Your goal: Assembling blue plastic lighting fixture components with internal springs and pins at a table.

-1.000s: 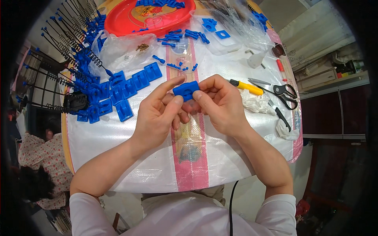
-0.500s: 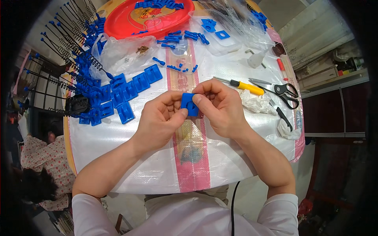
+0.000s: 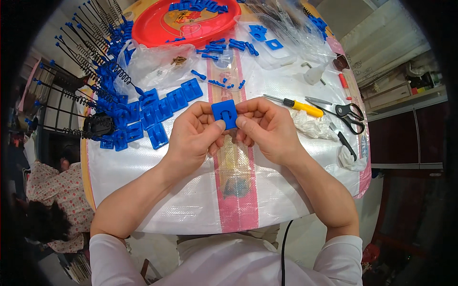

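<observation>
Both my hands hold one flat blue plastic plate [image 3: 228, 107] over the middle of the table. It is roughly square, with a curved cutout and a tongue-like piece at its centre. My left hand [image 3: 193, 136] pinches its lower left side, the thumb on the front face. My right hand [image 3: 269, 127] grips the right edge between thumb and curled fingers. The fingertips behind the plate are partly hidden. Left of my hands, similar blue plates [image 3: 177, 99] with raised parts lie in rows. Just beyond are small blue pegs [image 3: 229, 84] and a blue dumbbell-shaped piece [image 3: 198, 75].
A red basin [image 3: 143, 28] with blue pieces stands at the back, near a clear bag with brass screws [image 3: 179, 61]. Black springs on rods [image 3: 90, 50] crowd the left. A yellow-handled screwdriver [image 3: 307, 109], scissors [image 3: 350, 112] and a black-handled knife [image 3: 346, 143] lie right. Someone in patterned clothing is lower left.
The blue plate has turned in my fingers, so its face now shows more fully. My right thumb has slid from its face to its right edge. The whole view has shifted slightly.
</observation>
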A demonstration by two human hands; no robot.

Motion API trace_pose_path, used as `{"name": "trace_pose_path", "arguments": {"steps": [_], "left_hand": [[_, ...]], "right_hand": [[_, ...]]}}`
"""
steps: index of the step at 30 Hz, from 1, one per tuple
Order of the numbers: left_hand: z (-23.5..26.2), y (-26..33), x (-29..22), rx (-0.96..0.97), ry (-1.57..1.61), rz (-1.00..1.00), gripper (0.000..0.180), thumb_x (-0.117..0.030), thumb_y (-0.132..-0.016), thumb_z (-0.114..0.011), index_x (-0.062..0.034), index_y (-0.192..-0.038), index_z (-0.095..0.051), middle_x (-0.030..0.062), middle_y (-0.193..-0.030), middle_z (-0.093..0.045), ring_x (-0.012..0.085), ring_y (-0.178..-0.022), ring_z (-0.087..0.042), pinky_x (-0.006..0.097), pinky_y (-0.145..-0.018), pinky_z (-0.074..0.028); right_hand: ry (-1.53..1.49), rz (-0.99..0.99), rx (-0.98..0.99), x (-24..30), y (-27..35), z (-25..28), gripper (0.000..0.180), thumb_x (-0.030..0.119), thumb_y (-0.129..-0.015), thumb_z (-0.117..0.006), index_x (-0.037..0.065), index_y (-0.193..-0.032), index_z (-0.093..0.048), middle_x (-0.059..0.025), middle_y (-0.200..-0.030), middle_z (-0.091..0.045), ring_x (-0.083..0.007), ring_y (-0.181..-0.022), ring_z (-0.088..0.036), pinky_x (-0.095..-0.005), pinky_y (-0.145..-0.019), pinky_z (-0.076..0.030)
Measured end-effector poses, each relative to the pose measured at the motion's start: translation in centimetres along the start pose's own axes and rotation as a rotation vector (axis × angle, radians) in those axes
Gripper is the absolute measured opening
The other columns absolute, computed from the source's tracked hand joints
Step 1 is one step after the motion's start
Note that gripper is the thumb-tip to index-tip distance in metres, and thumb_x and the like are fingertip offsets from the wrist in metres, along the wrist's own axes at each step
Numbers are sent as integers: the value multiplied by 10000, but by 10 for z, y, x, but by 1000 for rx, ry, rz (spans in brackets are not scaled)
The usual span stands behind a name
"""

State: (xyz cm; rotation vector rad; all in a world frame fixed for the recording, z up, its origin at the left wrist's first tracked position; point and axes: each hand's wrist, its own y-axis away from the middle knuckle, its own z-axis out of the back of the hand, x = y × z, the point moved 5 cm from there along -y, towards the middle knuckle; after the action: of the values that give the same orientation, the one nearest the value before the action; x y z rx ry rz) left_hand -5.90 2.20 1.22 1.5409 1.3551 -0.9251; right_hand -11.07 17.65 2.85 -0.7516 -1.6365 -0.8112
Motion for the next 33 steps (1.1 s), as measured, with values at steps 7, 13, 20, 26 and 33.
{"name": "trace_pose_path", "arguments": {"steps": [7,13,20,26,33], "left_hand": [[-3,1,-4,-10,-54,-41,335,-83,-951,-568,43,-1254,-500,100,-900,-650,94,-686,-618,216,-528,-471],[-1,1,-3,32,134,38,351,-147,-985,-478,44,-1276,-520,108,-898,-648,134,-695,-632,248,-531,-492],[2,1,-1,33,-31,1,349,-120,-964,-523,48,-1270,-528,94,-884,-654,100,-660,-609,220,-511,-456],[-2,2,-2,-6,-14,-21,336,-64,-951,-570,43,-1267,-528,81,-877,-662,71,-618,-564,192,-484,-409],[-1,2,-1,-17,43,16,278,-77,-961,-595,38,-1209,-543,63,-830,-653,59,-571,-544,196,-482,-398]], "right_hand": [[46,2,0,2,1,1,198,22,-941,-611,-75,-1114,-600,-77,-875,-665,-80,-672,-624,-229,-585,-495],[21,-47,-9,1,1,4,191,54,-935,-625,-66,-1083,-613,-69,-810,-664,-79,-622,-621,-226,-545,-490],[7,-73,6,-2,1,4,186,64,-943,-613,-62,-1079,-612,-69,-794,-666,-85,-620,-634,-232,-523,-503],[-59,-50,50,-7,-2,5,194,111,-1019,-526,-47,-1089,-614,-64,-812,-656,-102,-644,-641,-241,-553,-520],[-85,-54,62,-10,-2,2,206,137,-1029,-518,-43,-1105,-583,-57,-831,-641,-90,-644,-623,-245,-563,-517]]}}
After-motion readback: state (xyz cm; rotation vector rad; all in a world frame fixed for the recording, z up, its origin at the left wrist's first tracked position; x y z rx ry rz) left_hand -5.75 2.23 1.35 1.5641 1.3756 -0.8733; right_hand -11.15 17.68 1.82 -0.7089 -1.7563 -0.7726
